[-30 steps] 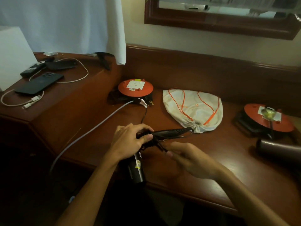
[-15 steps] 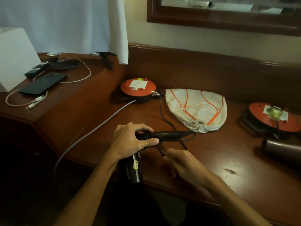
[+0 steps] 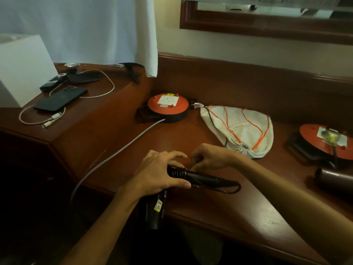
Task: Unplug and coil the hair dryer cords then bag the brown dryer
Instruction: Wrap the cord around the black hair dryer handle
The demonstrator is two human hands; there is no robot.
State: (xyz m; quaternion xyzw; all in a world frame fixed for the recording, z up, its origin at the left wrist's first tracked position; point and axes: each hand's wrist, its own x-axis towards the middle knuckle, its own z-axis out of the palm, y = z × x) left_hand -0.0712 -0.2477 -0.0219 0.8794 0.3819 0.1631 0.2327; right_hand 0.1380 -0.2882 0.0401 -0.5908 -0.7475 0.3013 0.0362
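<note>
Looping the cord point(image 3: 225, 188) again: right hand point(image 3: 208, 157) has swung behind, pinching it; left hand point(image 3: 158, 175) grips the black dryer point(image 3: 191, 176) at the desk's point(image 3: 219, 213) front edge.

From where I stand, nothing reads. The white label on the orange cable reel point(image 3: 168, 104) and the yellow sticker on the black hair dryer point(image 3: 158, 205) are both too small and blurred.
</note>
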